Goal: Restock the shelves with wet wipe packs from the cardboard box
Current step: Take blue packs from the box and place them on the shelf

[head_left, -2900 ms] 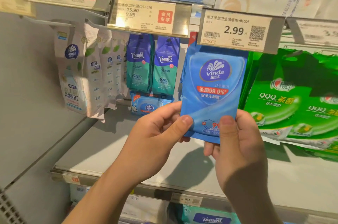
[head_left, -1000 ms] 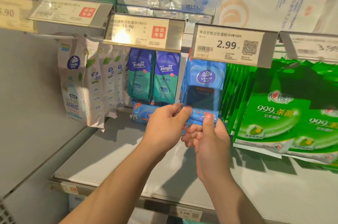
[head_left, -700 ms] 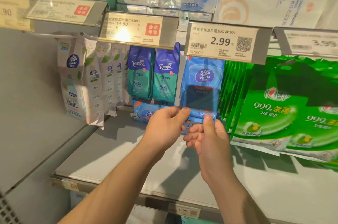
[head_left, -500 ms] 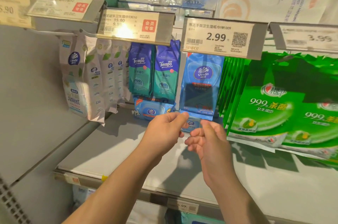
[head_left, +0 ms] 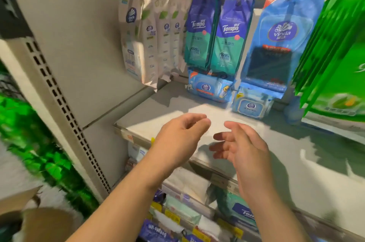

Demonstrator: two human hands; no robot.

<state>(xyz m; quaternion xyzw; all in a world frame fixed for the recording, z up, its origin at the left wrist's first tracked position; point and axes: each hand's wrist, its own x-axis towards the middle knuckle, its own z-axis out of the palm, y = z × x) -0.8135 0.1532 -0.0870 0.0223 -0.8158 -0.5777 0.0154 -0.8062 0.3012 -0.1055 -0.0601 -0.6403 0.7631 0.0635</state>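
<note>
Hands empty, cardboard box contents unseen

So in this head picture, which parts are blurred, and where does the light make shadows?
Head view: motion blur smears the green packs at right and the green area at far left; the blue Vinda pack stays readable. Bright light falls on the shelf, and the left hand and right hand cast shadows there.

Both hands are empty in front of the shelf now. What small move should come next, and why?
Probably lower a hand toward the cardboard box at lower left for another pack. The left hand and right hand hold nothing, and the blue Vinda pack already hangs on its hook.
</note>
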